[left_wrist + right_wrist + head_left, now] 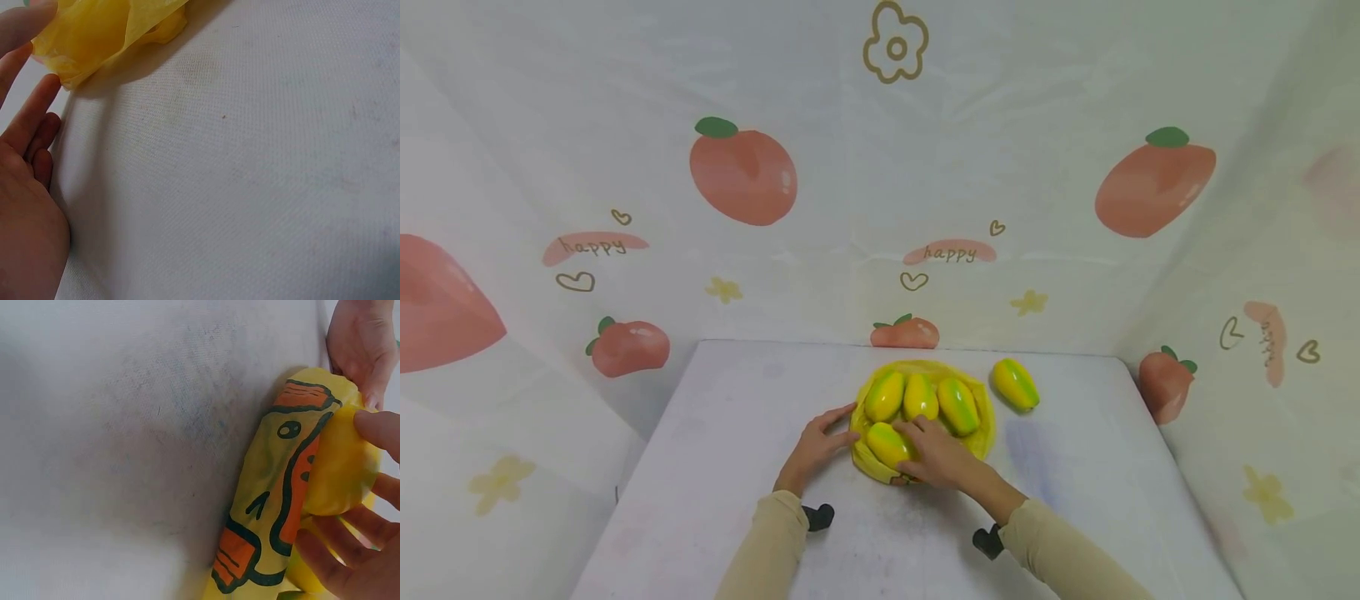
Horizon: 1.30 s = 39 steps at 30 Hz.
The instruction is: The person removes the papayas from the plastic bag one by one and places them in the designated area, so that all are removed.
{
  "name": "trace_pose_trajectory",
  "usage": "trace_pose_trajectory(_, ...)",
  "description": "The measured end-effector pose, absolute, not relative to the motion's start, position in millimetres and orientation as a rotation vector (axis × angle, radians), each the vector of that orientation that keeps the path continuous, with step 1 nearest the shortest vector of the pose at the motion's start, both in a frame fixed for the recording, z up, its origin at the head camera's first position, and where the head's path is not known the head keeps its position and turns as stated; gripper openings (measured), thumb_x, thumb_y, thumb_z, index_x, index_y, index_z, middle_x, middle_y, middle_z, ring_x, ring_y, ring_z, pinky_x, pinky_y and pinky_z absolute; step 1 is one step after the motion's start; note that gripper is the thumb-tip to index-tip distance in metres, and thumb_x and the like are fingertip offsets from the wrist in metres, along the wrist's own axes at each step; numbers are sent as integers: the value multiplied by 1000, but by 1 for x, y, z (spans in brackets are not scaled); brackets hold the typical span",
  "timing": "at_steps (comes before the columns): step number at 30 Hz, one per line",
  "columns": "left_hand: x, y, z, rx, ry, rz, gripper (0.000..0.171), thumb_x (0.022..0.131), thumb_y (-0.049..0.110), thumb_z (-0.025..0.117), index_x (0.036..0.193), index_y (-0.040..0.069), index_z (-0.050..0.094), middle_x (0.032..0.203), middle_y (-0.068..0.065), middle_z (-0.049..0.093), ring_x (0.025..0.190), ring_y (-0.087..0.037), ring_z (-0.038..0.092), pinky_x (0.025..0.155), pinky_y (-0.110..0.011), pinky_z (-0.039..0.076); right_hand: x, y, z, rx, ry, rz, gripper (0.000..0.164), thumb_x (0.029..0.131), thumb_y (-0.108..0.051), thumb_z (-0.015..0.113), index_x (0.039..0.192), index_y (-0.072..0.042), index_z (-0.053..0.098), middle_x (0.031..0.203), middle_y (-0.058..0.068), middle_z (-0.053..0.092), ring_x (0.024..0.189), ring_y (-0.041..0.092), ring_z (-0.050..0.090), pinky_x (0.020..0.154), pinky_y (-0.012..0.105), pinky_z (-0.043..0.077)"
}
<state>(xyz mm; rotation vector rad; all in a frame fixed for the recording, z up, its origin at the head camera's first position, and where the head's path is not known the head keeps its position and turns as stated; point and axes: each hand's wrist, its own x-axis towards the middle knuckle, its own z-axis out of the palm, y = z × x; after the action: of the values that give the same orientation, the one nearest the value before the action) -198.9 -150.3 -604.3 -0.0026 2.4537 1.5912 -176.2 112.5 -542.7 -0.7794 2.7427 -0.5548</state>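
Arms first: both are stretched forward over the white table (700, 500) and angled in toward the middle, and both are covered by beige sleeves (775, 533) down close to the wrists. The left hand (814, 450) is set against the left side of the yellow bag (988, 417), thumb and fingers spread apart, tips touching the plastic. Whether any of the plastic is pinched can't really be told. In the left wrist view, the two smallest fingers are slightly bent.

The right hand (943, 457) is laid over the bag from the right, back turned up. The front fruit (887, 444) is gripped between its thumb and fingers, with small gaps seen between the fingers. That fruit is held inside the bag, at the left front, right behind the rim.

Now the count: five fruit in all, yellow with green streaks. Four are contained in the bag, with three of them lined up in the back row (919, 396) plus the gripped one. The loose fruit (1015, 384) is left out on the table, just beside the bag's far right edge. One bag is seen, with an orange print on its front. Two black mounts (820, 517) are worn, one at each wrist.
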Motion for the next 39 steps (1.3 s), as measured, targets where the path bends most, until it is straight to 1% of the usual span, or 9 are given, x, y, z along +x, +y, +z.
trace_pose_trajectory(7,-198,-152,-607,-32,2437,1593,57,88,36,78,142,29,61,156,-4,53,151,-34,39,127,-62,23,-177,118,-538,-791,2743,-611,61,94,-38,73,146,-14,52,130,8,59,107,18,56,96,40,55)
trace_pose_trajectory(13,-199,-154,-610,-34,2432,1587,57,87,39,79,141,31,62,156,-2,53,151,-33,39,127,-63,23,-179,120,-530,-850,2768,-623,60,93,-33,74,145,-11,54,125,8,60,106,18,56,94,39,55)
trace_pose_trajectory(19,-199,-154,-612,-58,2430,1571,57,87,39,79,141,32,62,156,-3,53,151,-34,38,126,-65,23,-180,124,-524,-820,2750,-658,61,93,-34,74,146,-14,53,130,9,59,111,20,56,97,40,56)
trace_pose_trajectory(25,-198,-153,-612,-68,2430,1570,57,87,38,79,141,32,62,156,-2,53,152,-34,38,127,-63,22,-182,129,-519,-774,2762,-724,61,93,-33,73,147,-15,51,134,9,58,116,20,56,101,41,56)
trace_pose_trajectory(32,-199,-152,-609,-52,2430,1580,57,87,37,78,142,31,61,156,-3,52,151,-34,38,126,-64,23,-187,135,-508,-709,2812,-812,64,92,-32,75,149,-17,50,131,5,56,111,16,58,101,39,56)
trace_pose_trajectory(39,-201,-152,-608,-39,2432,1581,57,87,39,79,141,32,62,156,-2,52,152,-34,37,127,-63,22,-192,145,-501,-643,2855,-907,65,93,-31,74,151,-16,48,135,9,54,117,21,59,106,44,54)
